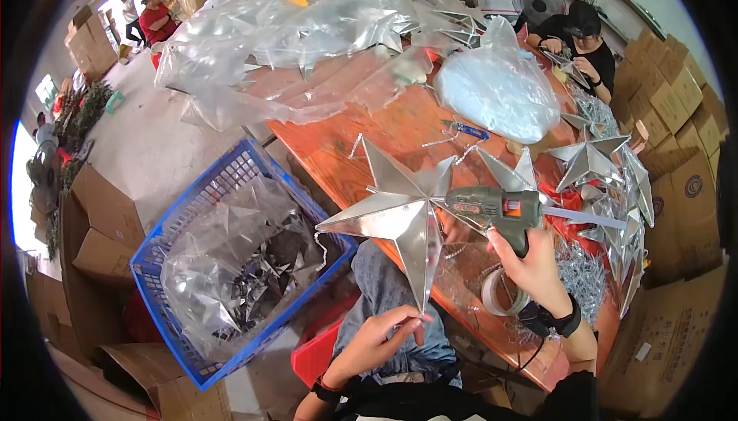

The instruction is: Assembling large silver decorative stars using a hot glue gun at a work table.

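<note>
A large shiny silver star hangs over the table's near edge, above my lap. My left hand is closed on its lowest point, pinching the tip between thumb and fingers. Wrapped round the handle of a dark green glue gun is my right hand. The gun's nozzle points left and meets the star's right side near its middle; whether glue is coming out is too small to tell. A pale glue stick juts from the gun's rear. More silver stars lie to the right.
A blue plastic crate with silver pieces and clear film stands at the left. On the orange wooden table are a tape roll, silver tinsel, a utility knife and a bulging plastic bag. A co-worker sits at the far right.
</note>
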`<state>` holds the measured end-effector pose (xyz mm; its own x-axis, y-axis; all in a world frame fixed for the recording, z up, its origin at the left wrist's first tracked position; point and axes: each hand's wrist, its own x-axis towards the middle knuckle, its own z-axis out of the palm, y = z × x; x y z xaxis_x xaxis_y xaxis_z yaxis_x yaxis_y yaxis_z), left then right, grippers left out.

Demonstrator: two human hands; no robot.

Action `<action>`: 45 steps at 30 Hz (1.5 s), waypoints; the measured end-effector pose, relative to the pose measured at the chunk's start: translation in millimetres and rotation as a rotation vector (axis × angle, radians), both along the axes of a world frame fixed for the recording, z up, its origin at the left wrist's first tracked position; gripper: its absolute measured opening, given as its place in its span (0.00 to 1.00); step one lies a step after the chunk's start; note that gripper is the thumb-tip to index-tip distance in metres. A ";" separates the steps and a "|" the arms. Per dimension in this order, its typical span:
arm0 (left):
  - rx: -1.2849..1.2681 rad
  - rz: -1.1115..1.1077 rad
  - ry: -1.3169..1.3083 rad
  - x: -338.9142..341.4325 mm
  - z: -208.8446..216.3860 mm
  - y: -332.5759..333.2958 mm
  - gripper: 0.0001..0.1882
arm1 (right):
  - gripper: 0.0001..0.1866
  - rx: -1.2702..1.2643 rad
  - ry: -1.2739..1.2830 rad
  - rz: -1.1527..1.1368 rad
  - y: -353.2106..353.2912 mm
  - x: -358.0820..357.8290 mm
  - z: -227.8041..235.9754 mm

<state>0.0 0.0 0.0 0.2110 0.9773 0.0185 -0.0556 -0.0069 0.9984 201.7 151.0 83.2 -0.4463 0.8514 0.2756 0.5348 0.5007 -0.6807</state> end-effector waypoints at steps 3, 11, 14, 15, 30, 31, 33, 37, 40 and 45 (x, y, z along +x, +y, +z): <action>-0.007 0.005 -0.003 -0.4 -0.3 -0.5 0.10 | 0.07 -0.019 -0.039 -0.009 1.1 0.3 -1.6; -0.095 0.035 -0.043 3.3 -11.0 0.0 0.23 | 0.09 -0.170 0.018 -0.097 -11.8 13.7 19.8; -0.033 0.015 -0.204 0.8 -17.2 3.3 0.30 | 0.10 -0.061 0.049 -0.152 -25.7 44.0 17.1; -0.056 0.011 -0.325 -0.2 -22.2 6.6 0.32 | 0.10 -0.078 0.068 -0.182 -32.9 53.1 16.6; -0.220 0.196 -0.755 12.3 -11.2 65.8 0.21 | 0.09 -0.415 0.319 -0.387 -76.5 122.2 -57.6; -0.228 0.201 -0.773 13.9 -16.2 67.7 0.22 | 0.08 -0.435 0.356 -0.398 -76.0 120.9 -58.1; -0.234 0.213 -0.772 17.8 -17.7 69.9 0.23 | 0.08 -0.419 0.282 -0.403 -72.3 123.0 -64.2; -0.218 0.238 -0.709 26.8 -16.5 71.6 0.24 | 0.09 -0.403 0.064 -0.389 -69.4 124.0 -59.6; -0.218 0.223 -0.681 26.3 -19.6 68.2 0.25 | 0.10 -0.353 -0.008 -0.380 -69.9 124.6 -59.9; -0.223 0.083 -0.467 20.1 -32.2 36.8 0.30 | 0.07 -0.042 -0.094 -0.446 -83.1 118.1 -38.1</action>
<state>20.1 36.8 -32.2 0.1513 0.9814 -0.1181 -0.5033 0.1794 0.8453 319.9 68.0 45.1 -0.0553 0.9756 0.2123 0.7518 0.1806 -0.6341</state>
